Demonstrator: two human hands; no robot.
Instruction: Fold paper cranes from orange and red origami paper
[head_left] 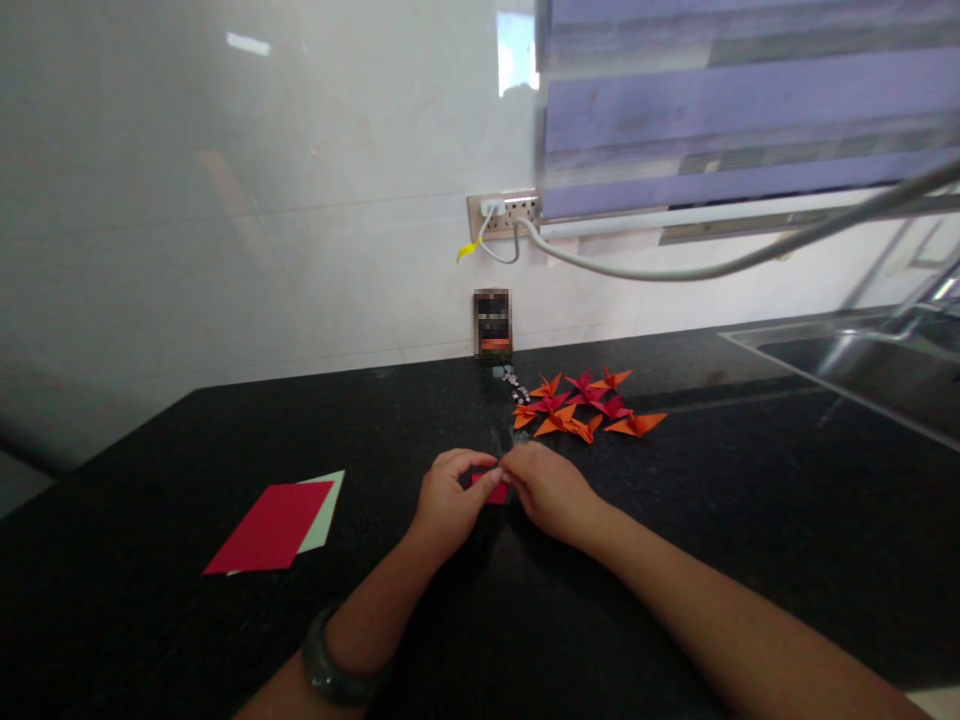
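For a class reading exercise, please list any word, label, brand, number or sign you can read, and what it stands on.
No text is readable.
Dark upright rectangular object: pixelated, unreadable.
Small yellow strip by the beige wall socket: too small to tell.
Small red paper piece: no writing visible.

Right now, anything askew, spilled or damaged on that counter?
Only the red sheet sits askew on the pale green sheet, which pokes out at the right. No visible spill or damage; the red piece at the fingers is partly covered, so can't judge.
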